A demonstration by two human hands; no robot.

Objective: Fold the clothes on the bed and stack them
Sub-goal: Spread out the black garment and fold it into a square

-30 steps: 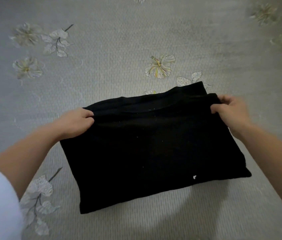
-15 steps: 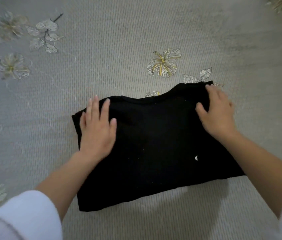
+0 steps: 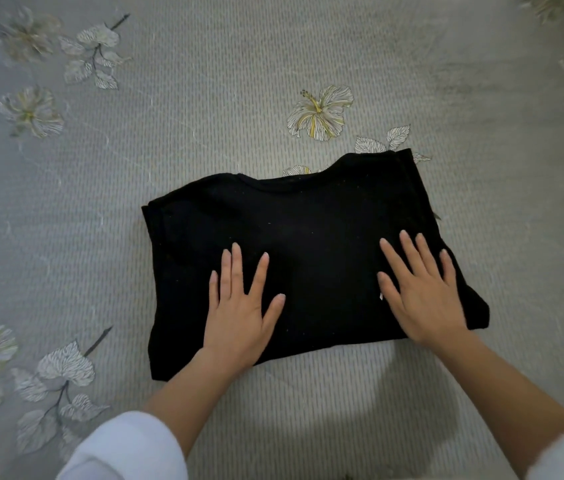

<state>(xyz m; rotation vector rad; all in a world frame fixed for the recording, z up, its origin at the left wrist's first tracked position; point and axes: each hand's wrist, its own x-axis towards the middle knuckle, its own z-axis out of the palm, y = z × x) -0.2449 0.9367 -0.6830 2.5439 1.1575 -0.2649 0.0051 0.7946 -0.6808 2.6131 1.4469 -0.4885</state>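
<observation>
A black garment (image 3: 294, 230), folded into a rough rectangle, lies flat in the middle of the bed. My left hand (image 3: 242, 306) presses flat on its near left part, fingers straight and spread. My right hand (image 3: 422, 289) lies flat on its near right part, fingers also straight. A small white speck on the cloth shows beside my right thumb. Neither hand grips the fabric.
The bed is covered by a grey-beige ribbed sheet (image 3: 204, 98) printed with pale flowers, one (image 3: 318, 112) just beyond the garment and others at the left. No other clothes or stack are in view.
A second ago both hands pinched the garment's far corners. They let go, laid flat on the cloth and slid from the far edge toward me.
</observation>
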